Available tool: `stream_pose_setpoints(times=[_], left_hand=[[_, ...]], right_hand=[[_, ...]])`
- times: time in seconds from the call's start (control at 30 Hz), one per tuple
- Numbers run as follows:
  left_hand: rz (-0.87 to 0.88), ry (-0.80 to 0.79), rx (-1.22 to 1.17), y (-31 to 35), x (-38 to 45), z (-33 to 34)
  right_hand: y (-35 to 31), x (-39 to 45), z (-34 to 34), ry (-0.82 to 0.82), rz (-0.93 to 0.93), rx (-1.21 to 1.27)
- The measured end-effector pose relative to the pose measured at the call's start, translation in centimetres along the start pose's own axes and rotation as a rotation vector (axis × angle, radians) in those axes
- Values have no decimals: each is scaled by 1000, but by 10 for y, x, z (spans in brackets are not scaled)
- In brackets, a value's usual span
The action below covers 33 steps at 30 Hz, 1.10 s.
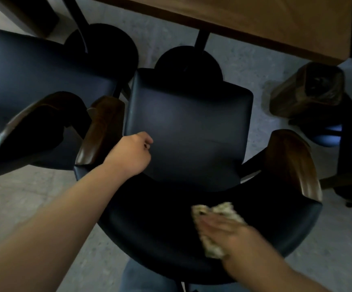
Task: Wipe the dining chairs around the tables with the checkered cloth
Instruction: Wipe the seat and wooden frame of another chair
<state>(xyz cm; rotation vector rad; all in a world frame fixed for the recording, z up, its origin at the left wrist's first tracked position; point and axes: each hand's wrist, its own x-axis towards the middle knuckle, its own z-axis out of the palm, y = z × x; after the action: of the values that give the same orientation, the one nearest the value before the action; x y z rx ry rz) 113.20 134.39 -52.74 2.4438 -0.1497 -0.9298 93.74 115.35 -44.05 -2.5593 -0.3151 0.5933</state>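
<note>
**Wiping the chair's curved backrest**

Pressing the checkered cloth (215, 226) against the dark backrest of the nearest chair (189, 131), the right hand (223, 234) lies over it, blurred, with fingers that look flat rather than curled. The left hand (132, 153) is curled into a loose fist near the seat's left edge, beside the wooden armrest (101, 129); it seems to hold nothing. To do this well, I would keep the palm flat, follow the curve in long overlapping strokes, and carry on to both armrests and the seat. 1 more chair (29, 76) stands to the left, under the desk (255, 22).
</note>
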Motion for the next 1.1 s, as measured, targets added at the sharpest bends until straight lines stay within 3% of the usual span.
stream_pose_setpoints(times=[0.07,0.1,0.2,0.27,0.37,0.47,0.73,0.93,1.0,1.1], left_hand=[[76,79,-51,3,-7,-5],[124,137,-83,3,-9,-8],[222,385,-274,0,-20,-23],[250,551,-484,-3,-26,-37],[266,710,-676,-19,-31,-58],[131,654,-876,-38,-30,-76],[-76,416,-768,-58,-2,-79],[-272,161,-183,-35,71,-77],[-212,96,-36,-31,102,-83],[-124,-71,1,-28,149,-88]], right_hand=[[36,-17,-17,-1,110,-90],[46,-18,-26,2,236,-3],[31,12,-30,214,610,602],[-16,49,-12,265,566,935],[-97,112,28,204,322,840],[-132,168,46,249,328,540],[-105,291,33,466,710,926],[3,343,35,388,970,1415],[47,345,30,414,958,1316],[106,359,16,520,873,970]])
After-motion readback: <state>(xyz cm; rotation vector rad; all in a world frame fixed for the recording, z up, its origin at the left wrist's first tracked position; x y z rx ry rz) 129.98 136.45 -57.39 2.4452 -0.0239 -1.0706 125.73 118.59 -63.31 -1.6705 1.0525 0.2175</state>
